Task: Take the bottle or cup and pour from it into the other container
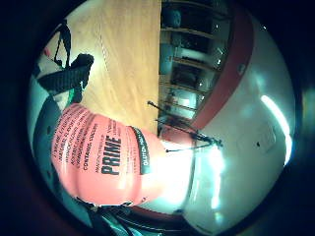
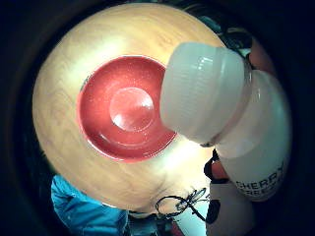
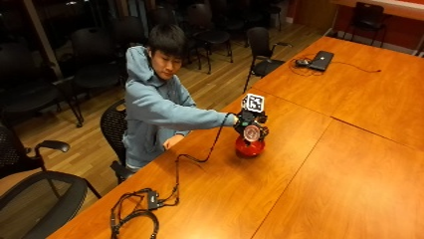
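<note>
My gloved right hand grips a pink Prime bottle and holds it in the air just above a red cup standing on the wooden table. The thumb side palm view looks straight down into the red cup, whose inside looks empty. The bottle's white ribbed cap is on and hangs over the cup's rim. The little finger side palm view shows the bottle's pink label close to the palm. The bottle's tilt is unclear in the outside view.
The person's bare left hand rests at the table's near edge. A cable and small box lie on the table towards the front left. A laptop sits far off at the back. Chairs stand around the table.
</note>
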The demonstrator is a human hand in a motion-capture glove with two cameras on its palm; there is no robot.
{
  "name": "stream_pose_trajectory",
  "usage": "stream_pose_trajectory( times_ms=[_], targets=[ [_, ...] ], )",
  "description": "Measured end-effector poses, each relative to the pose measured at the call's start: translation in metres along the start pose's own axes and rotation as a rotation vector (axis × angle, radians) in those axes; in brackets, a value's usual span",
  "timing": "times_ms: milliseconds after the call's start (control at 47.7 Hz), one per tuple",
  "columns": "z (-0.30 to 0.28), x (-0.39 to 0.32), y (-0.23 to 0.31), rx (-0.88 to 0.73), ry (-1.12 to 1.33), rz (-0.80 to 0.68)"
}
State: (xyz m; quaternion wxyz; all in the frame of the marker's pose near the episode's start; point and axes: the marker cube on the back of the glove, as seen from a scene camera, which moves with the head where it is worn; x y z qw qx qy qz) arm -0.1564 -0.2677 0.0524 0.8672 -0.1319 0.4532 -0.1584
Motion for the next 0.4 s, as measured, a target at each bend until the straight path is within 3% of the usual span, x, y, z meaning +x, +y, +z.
stream_pose_trajectory(
  times_ms=[399],
  targets=[
    [-0.011,-0.014,-0.002,0.050,-0.033,-0.022]
  ],
)
